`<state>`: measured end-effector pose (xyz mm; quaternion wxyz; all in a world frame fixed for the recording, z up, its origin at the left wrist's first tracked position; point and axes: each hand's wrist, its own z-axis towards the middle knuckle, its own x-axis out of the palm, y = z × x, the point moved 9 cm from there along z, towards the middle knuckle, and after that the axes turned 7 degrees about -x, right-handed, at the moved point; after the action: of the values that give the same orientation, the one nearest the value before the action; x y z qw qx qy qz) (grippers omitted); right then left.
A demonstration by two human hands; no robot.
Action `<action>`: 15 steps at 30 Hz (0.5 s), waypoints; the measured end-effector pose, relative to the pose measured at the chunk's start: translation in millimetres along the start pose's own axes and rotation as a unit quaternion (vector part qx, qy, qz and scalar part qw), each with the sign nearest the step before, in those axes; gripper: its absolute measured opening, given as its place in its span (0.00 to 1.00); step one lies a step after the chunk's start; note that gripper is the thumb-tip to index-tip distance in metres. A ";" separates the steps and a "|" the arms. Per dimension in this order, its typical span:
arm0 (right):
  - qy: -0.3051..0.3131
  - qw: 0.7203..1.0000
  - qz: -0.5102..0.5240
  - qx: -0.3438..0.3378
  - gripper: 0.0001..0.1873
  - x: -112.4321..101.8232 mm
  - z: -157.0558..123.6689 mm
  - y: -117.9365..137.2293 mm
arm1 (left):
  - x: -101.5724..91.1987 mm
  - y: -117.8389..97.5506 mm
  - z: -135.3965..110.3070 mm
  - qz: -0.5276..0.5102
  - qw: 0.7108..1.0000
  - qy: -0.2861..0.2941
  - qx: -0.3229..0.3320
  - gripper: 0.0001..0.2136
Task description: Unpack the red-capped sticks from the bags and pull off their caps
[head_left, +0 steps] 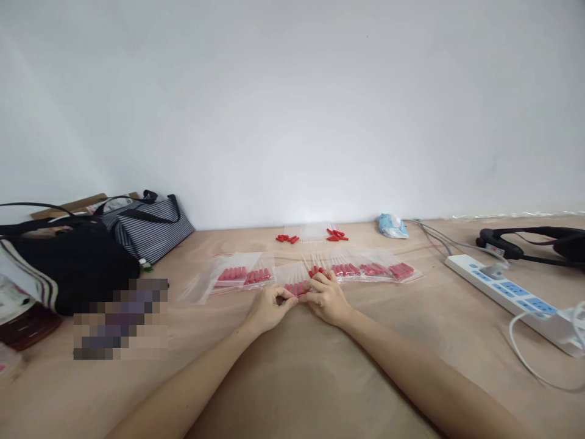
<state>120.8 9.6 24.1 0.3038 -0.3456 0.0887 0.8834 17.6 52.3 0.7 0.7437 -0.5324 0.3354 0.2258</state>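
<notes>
A clear zip-lock bag (289,274) with a row of red cylindrical pieces lies flat in front of me. My left hand (269,308) pinches its near edge between thumb and forefinger. Beside it, my right hand (331,300) grips the same edge, its fingertips almost meeting the left ones. Just beyond the right fingers are more red pieces (316,270) with thin pale sticks, partly hidden by that hand. Filled bags with similar red pieces overlap on both sides, a left group (234,274) and a right group (375,269).
Loose red pieces lie in two small piles (287,238) near the wall, with a clear bag (313,231) between them. Bags (155,225) and a pixelated object (121,318) are at left. A blue-white packet (392,226), power strip (516,296) and black headset (503,242) are at right.
</notes>
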 end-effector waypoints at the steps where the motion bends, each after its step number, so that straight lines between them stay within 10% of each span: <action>1: 0.006 1.000 0.011 0.004 0.09 0.9 -0.2 -0.7 | -1.5 -3.0 -1.1 0.010 1.000 -0.012 0.014 0.07; 15: 0.085 0.971 0.199 0.106 0.07 8.7 -11.0 -3.7 | -22.5 -15.7 -11.5 0.071 0.987 -0.126 0.070 0.08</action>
<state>124.1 12.6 10.3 0.1484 -0.3604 0.2747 0.8790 10.4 36.7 25.0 0.7976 -0.4212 0.2910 0.3190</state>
